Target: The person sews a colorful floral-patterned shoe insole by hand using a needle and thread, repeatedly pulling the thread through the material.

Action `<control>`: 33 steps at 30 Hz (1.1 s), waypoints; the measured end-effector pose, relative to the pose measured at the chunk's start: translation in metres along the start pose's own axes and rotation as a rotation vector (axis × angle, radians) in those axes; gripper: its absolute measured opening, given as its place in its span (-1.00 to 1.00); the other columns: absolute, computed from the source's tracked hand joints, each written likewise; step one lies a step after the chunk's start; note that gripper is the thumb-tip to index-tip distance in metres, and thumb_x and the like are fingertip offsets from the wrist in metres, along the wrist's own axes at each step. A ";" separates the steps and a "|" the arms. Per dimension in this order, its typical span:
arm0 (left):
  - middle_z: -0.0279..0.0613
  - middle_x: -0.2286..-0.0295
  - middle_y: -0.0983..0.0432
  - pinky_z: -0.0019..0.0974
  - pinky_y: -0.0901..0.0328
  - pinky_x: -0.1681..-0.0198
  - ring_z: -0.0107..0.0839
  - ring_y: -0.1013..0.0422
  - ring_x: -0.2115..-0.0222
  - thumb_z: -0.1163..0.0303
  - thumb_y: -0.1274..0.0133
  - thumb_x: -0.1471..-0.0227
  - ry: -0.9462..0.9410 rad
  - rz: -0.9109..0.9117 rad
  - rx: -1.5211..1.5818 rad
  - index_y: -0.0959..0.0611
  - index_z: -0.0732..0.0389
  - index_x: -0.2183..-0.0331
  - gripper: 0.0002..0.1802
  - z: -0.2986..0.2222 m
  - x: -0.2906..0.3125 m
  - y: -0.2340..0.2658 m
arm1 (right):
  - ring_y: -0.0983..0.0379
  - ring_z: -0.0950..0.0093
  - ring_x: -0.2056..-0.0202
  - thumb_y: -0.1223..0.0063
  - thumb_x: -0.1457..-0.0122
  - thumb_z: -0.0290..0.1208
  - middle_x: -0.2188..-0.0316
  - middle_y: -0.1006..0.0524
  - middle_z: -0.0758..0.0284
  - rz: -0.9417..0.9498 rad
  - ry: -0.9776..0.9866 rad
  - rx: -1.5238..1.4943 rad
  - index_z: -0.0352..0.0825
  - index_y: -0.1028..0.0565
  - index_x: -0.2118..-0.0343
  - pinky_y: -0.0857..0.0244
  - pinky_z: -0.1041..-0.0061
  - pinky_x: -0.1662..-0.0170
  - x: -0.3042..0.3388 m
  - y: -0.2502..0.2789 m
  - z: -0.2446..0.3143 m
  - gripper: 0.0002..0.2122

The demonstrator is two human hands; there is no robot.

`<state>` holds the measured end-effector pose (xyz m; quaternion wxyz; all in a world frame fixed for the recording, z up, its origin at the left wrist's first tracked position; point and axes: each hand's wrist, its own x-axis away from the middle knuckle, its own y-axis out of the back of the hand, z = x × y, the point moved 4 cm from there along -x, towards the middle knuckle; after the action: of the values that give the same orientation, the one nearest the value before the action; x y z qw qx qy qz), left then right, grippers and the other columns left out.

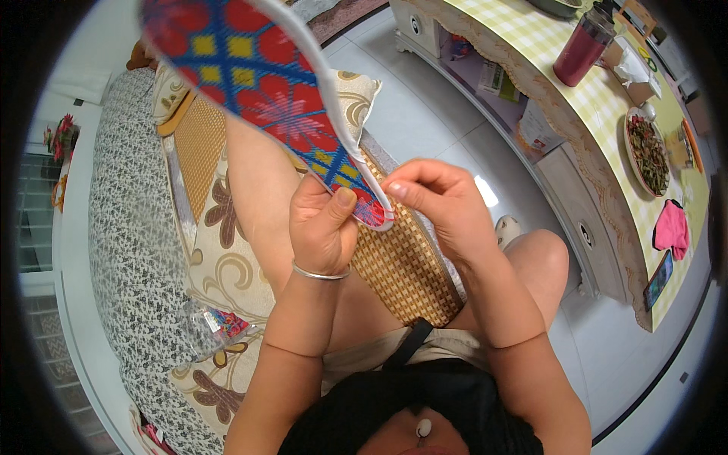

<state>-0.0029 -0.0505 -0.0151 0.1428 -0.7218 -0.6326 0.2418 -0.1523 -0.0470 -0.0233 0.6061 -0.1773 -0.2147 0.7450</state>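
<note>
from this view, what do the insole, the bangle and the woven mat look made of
Embroidered insole: matte stitched fabric, judging by the thread-like pattern and pale edging.
Bangle: probably polished metal, from its silvery shine.
Woven mat: perhaps bamboo or rattan, possibly a plastic imitation, going by its smooth tan interlaced strips.

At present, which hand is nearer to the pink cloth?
Right. The right hand is left of the pink cloth, not touching it; the left hand, holding the insole, is farther left.
</note>
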 end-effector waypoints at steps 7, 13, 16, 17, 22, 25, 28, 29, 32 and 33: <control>-0.10 0.16 -0.51 -0.27 -0.30 -0.01 -0.34 -0.45 0.15 0.58 -0.07 -0.04 0.046 0.171 0.128 -0.48 0.36 0.09 -0.66 0.011 -0.001 0.010 | -0.38 0.65 0.50 -0.12 -0.12 -0.47 0.50 -0.52 0.38 0.093 -0.237 -0.615 -0.38 -0.50 0.41 -0.27 0.70 0.41 0.001 -0.010 -0.026 -0.91; -0.14 0.30 -0.48 -0.32 -0.27 0.13 -0.36 -0.39 0.26 0.51 -0.10 -0.02 0.066 0.134 0.092 -0.53 0.31 0.22 -0.78 0.016 -0.006 0.006 | -0.33 0.67 0.52 -0.10 -0.12 -0.50 0.52 -0.49 0.39 -0.117 -0.071 -0.473 -0.38 -0.49 0.39 -0.20 0.73 0.44 0.005 -0.012 -0.020 -0.93; -0.22 0.54 -0.37 -0.37 -0.14 0.34 -0.39 -0.23 0.44 0.35 -0.13 -0.03 -0.005 0.072 -0.128 -0.53 0.25 0.39 -0.82 0.004 -0.001 -0.011 | -0.32 0.65 0.53 -0.09 -0.13 -0.50 0.53 -0.48 0.40 0.010 -0.129 -0.461 -0.37 -0.48 0.39 -0.20 0.71 0.41 0.003 -0.010 -0.015 -0.94; -0.22 0.55 -0.37 -0.36 -0.12 0.36 -0.39 -0.23 0.45 0.34 -0.13 -0.03 -0.017 0.118 -0.127 -0.53 0.25 0.41 -0.82 0.002 0.000 -0.015 | -0.32 0.64 0.52 -0.08 -0.14 -0.49 0.52 -0.47 0.40 -0.031 -0.105 -0.477 -0.37 -0.48 0.39 -0.21 0.70 0.40 0.000 -0.003 -0.021 -0.93; -0.31 0.65 -0.29 -0.33 -0.04 0.36 -0.42 -0.13 0.53 0.28 -0.13 -0.02 0.056 0.186 -0.017 -0.41 0.16 0.57 -0.72 0.005 -0.006 -0.019 | -0.36 0.58 0.39 0.00 -0.20 -0.46 0.39 -0.48 0.34 -0.191 0.073 -0.606 -0.35 -0.47 0.36 -0.27 0.57 0.33 -0.020 0.050 -0.017 -0.92; -0.36 0.62 -0.32 -0.36 -0.07 0.34 -0.46 -0.16 0.50 0.27 -0.16 0.00 0.205 0.292 0.318 -0.45 0.09 0.48 -0.78 0.008 -0.014 -0.004 | -0.31 0.59 0.45 0.05 -0.21 -0.48 0.38 -0.44 0.30 -0.175 -0.023 -0.805 -0.33 -0.42 0.26 -0.27 0.65 0.45 -0.010 0.032 0.020 -0.91; -0.50 0.65 -0.28 -0.41 -0.03 0.34 -0.54 -0.09 0.53 0.23 -0.19 0.04 0.334 0.334 0.646 -0.40 -0.01 0.53 -0.74 0.013 -0.013 -0.005 | -0.11 0.66 0.57 0.09 -0.18 -0.58 0.50 -0.32 0.38 0.097 0.188 -0.962 -0.33 -0.39 0.23 -0.15 0.69 0.57 -0.003 0.051 0.038 -0.89; -0.53 0.66 -0.27 -0.42 -0.03 0.34 -0.55 -0.08 0.53 0.23 -0.20 0.07 0.346 0.349 0.646 -0.41 -0.03 0.53 -0.74 0.014 -0.013 -0.007 | -0.12 0.67 0.57 0.10 -0.20 -0.58 0.51 -0.33 0.39 0.007 0.422 -0.713 -0.34 -0.40 0.23 -0.10 0.68 0.59 -0.004 0.066 0.048 -0.90; -0.58 0.70 -0.24 -0.43 -0.02 0.35 -0.57 -0.05 0.56 0.25 -0.16 0.06 0.435 0.351 0.814 -0.41 -0.05 0.57 -0.77 0.022 -0.004 -0.023 | -0.21 0.68 0.54 0.07 -0.22 -0.54 0.50 -0.39 0.37 -0.300 0.551 -0.394 -0.38 -0.45 0.28 -0.14 0.69 0.56 0.004 0.068 0.054 -0.93; -0.58 0.72 -0.24 -0.43 -0.02 0.35 -0.57 -0.05 0.56 0.26 -0.12 0.03 0.460 0.368 0.816 -0.41 -0.05 0.58 -0.78 0.023 -0.004 -0.026 | -0.24 0.69 0.53 0.05 -0.22 -0.53 0.49 -0.42 0.37 -0.344 0.580 -0.247 -0.39 -0.47 0.30 -0.15 0.70 0.55 0.010 0.052 0.053 -0.92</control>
<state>-0.0371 -0.0524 -0.0204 0.5040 -0.7415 -0.3008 0.3252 -0.2253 -0.0517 -0.0059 0.7324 -0.4144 -0.1489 0.5194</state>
